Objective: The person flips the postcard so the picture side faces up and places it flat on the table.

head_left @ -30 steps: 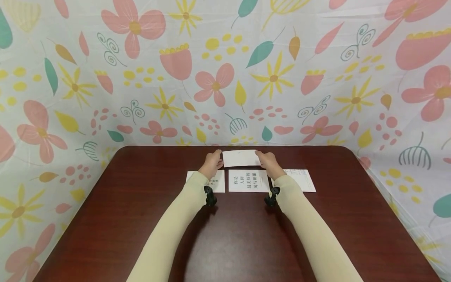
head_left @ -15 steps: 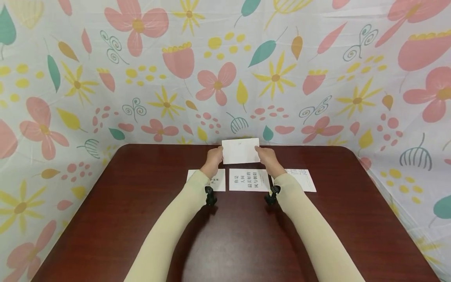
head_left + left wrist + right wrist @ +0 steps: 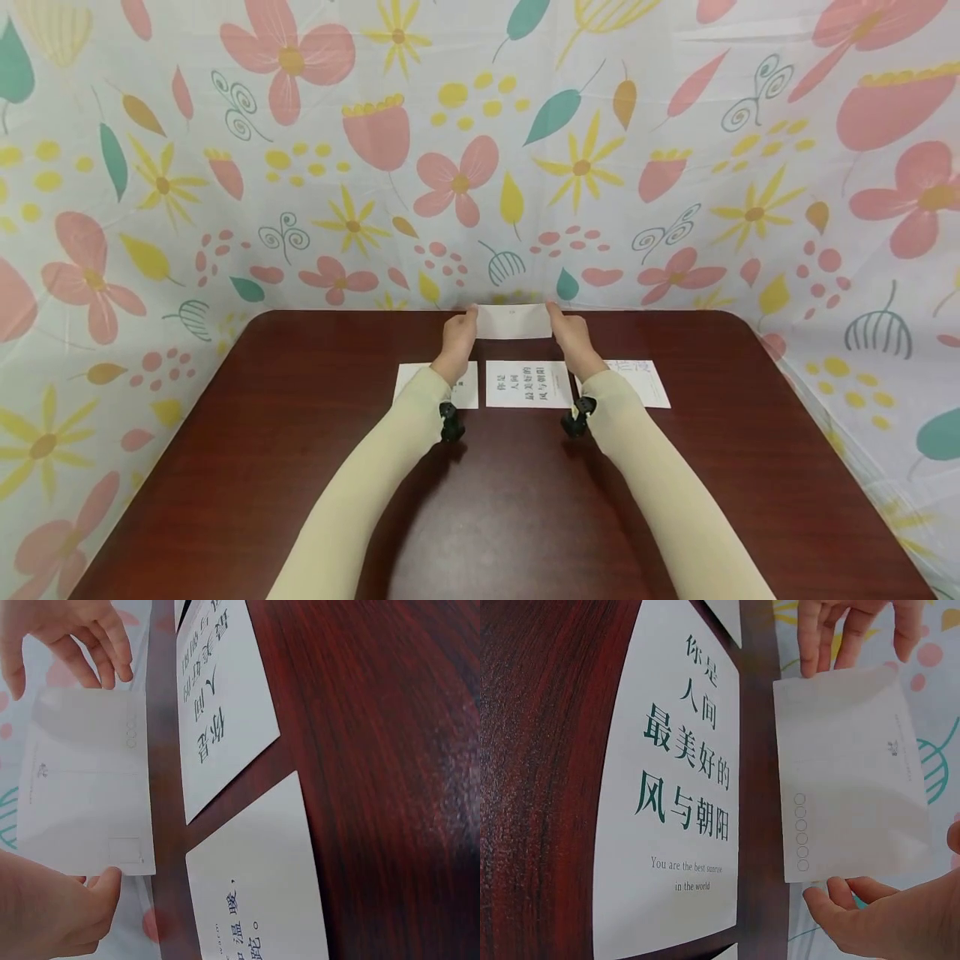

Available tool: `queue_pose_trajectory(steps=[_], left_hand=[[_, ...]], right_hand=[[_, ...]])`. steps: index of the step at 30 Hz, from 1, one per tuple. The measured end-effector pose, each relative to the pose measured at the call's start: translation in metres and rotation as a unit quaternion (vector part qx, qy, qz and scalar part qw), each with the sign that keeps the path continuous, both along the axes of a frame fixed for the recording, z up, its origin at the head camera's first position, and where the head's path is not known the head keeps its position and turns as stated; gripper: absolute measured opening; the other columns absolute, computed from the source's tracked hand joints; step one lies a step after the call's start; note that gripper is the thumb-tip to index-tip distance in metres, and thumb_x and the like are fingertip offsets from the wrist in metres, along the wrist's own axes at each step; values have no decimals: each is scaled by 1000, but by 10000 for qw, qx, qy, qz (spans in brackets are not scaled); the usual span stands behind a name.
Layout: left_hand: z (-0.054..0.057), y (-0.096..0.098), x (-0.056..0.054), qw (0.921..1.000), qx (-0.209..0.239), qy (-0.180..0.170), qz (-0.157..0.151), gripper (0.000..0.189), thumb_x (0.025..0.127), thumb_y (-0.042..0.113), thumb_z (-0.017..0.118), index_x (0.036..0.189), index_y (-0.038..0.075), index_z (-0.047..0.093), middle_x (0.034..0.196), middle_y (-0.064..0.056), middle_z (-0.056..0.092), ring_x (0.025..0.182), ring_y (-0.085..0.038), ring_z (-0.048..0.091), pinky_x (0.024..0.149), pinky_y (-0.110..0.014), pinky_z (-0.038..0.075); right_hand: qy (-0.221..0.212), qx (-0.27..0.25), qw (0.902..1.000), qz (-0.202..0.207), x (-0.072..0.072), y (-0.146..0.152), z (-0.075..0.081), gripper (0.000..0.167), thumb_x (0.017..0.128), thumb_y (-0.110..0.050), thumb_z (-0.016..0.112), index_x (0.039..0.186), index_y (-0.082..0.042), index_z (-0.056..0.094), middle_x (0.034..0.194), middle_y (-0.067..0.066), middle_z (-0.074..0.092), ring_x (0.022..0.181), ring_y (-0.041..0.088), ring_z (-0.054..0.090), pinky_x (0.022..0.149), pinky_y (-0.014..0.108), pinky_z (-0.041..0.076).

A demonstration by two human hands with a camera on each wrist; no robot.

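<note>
A blank-sided white postcard (image 3: 514,322) is raised near the table's far edge, gripped at its two short ends. My left hand (image 3: 456,342) pinches its left end, my right hand (image 3: 573,342) its right end. In the left wrist view the postcard (image 3: 86,784) shows a small stamp box and a row of printed circles. The right wrist view has the postcard (image 3: 847,772) bowed slightly between the fingers. Below it lies a middle card (image 3: 525,385) with large green characters. A left card (image 3: 468,392) and a right card (image 3: 637,385) flank that one, each partly covered by a hand or sleeve.
The dark red wooden table (image 3: 480,508) ends close behind the hands, where a floral cloth (image 3: 457,100) hangs. Black devices sit on both wrists, the left device (image 3: 451,422) and the right device (image 3: 578,417), just above the tabletop.
The postcard rose and tipped up toward the head camera, then tilted back so it now looks narrower. Both hands turned with it and kept hold. The lying cards stayed put.
</note>
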State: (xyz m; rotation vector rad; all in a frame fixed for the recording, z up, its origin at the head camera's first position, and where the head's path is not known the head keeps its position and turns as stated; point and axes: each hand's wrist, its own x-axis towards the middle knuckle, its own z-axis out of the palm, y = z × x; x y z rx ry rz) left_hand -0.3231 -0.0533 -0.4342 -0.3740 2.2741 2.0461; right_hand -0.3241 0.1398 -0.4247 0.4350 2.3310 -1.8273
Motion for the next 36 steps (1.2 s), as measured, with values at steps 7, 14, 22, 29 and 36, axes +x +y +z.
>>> queue_pose_trajectory(steps=[7,14,22,29,36], left_hand=[[-4,-1,3,10000,81,-2,-4,52,100,41,47,130,0,54,135,-15,50,129,-32,43,106,-46,36],[-9,-2,2,9999,108,-67,-44,50,100,36,48,136,1,52,145,-14,44,135,-32,37,109,-46,33],[-11,-1,4,9997,177,-96,-128,46,101,26,47,139,1,48,145,-13,44,136,-32,37,110,-45,32],[-12,1,8,9995,-20,-100,-291,44,98,10,49,140,-1,47,144,-15,44,134,-33,39,107,-44,37],[-17,1,0,9990,-349,-159,-231,41,94,2,54,134,0,53,136,-16,51,128,-29,46,100,-39,44]], right_hand=[[136,-241,9996,-65,3,3,-3,67,99,-46,41,142,5,37,146,23,36,134,37,36,110,46,30],[108,-379,9992,0,3,5,-8,63,99,-33,47,145,7,32,148,23,35,137,37,33,111,43,30],[48,-411,9991,45,1,4,-13,51,97,-20,49,141,5,42,151,20,33,136,38,34,110,43,32],[225,-319,9991,169,2,8,-20,53,90,-4,47,141,8,40,149,21,36,136,36,36,107,42,36],[284,13,9986,446,4,13,-20,53,92,3,41,145,3,37,151,20,33,140,34,28,84,38,32]])
